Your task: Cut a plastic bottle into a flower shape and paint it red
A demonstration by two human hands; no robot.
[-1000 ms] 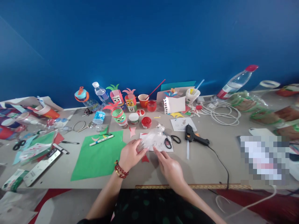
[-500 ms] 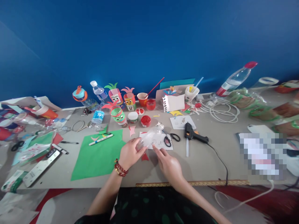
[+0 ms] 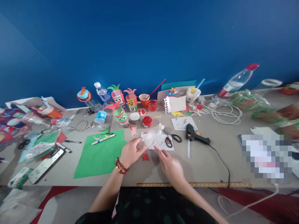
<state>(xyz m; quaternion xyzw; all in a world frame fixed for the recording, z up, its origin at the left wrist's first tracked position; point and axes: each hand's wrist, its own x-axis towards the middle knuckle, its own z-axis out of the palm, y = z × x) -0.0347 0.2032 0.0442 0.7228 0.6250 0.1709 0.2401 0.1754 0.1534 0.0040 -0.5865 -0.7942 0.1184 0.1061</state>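
My left hand [image 3: 133,151], with a beaded bracelet at the wrist, grips the wide end of a clear plastic bottle part [image 3: 149,137]. The bottle part lies tilted, its neck toward the far right, over a sheet of white paper [image 3: 165,146]. Small curved outlines are drawn on that paper. My right hand [image 3: 171,166] rests beside it, index finger stretched to the paper's near edge and the other fingers partly curled; nothing shows in it. Black-handled scissors [image 3: 168,142] lie at the paper's right, their blades partly hidden. A red paper scrap [image 3: 146,156] is between my hands.
On the left, a marker [image 3: 102,139] lies on green paper [image 3: 100,160]. A hot glue gun [image 3: 198,137] with its cord sits to the right. Behind are paper-faced cups [image 3: 121,116], a red paint jar [image 3: 147,121] and a coiled white cable [image 3: 227,113]. A pixelated device [image 3: 261,158] is far right.
The view has shifted slightly, so the table's things appear a little farther right. My left hand keeps its grip on the bottle part, and my right index finger stays by the paper.
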